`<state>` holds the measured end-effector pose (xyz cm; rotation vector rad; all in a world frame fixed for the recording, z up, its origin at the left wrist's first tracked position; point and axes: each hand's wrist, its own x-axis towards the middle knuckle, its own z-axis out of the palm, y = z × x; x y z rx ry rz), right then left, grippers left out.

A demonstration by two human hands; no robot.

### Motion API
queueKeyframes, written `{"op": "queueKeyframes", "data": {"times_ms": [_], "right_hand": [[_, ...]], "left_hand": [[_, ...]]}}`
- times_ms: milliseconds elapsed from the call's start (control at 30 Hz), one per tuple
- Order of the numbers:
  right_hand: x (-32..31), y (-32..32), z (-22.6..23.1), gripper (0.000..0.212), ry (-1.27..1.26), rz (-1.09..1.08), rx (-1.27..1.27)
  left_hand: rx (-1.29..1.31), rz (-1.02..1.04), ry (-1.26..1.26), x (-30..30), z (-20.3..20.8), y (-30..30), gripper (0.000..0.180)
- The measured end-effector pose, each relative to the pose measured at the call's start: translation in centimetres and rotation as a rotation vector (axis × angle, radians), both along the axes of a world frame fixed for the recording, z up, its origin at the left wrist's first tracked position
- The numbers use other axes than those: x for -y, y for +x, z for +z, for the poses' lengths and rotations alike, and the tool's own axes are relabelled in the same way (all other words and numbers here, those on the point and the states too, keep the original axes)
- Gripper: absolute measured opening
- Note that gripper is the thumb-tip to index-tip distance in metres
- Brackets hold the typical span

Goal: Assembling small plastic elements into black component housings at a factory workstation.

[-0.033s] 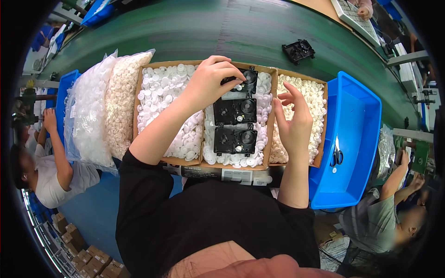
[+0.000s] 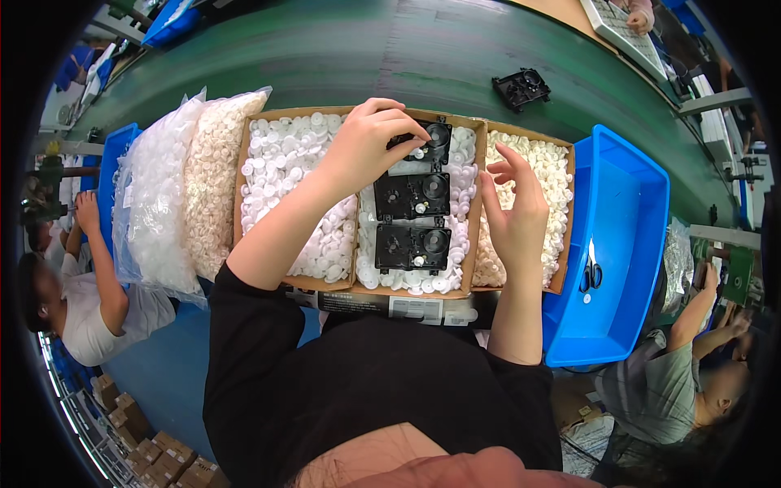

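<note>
Three black plastic mechanism housings lie in a column on the middle cardboard box of white plastic parts: a far one (image 2: 440,140), a middle one (image 2: 394,198) and a near one (image 2: 399,244). Each carries a round black wheel and small white pieces. My left hand (image 2: 376,140) is over the far housing, its fingers drawn together at the surface beside a small white piece; what they pinch, if anything, is hidden. My right hand (image 2: 521,220) hovers over the box of cream-coloured small parts (image 2: 555,175), fingers apart and holding nothing.
White round parts (image 2: 281,154) fill the left box. Clear bags of parts (image 2: 159,195) stand further left. At right, a blue bin (image 2: 622,301) holds scissors (image 2: 591,275). Another black housing (image 2: 521,88) sits on the green conveyor belt (image 2: 325,61). Other people work on both sides.
The black housing on the conveyor has shifted very slightly to the left. Both my hands stay in practically the same place.
</note>
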<state>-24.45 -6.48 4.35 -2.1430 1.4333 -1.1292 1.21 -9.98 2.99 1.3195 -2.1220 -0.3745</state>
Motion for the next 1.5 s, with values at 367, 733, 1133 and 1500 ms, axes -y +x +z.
{"op": "queueKeyframes", "data": {"times_ms": [367,733,1133,1500], "right_hand": [[0.6,0.2,0.3,0.041,-0.017,0.008,0.015],[0.3,0.0,0.2,0.040,-0.021,0.010,0.009],[3.4,0.6,0.4,0.023,-0.088,0.037,-0.186],[4.9,-3.5,-1.4,0.010,0.037,-0.201,-0.449]], "left_hand": [[-0.091,0.067,0.117,-0.2,0.6,0.0,0.017],[0.003,0.012,0.048,0.1,0.4,0.3,0.015],[0.106,0.068,0.000,0.1,0.5,0.0,0.011],[0.098,-0.090,0.067,-0.4,1.3,1.8,0.055]]}}
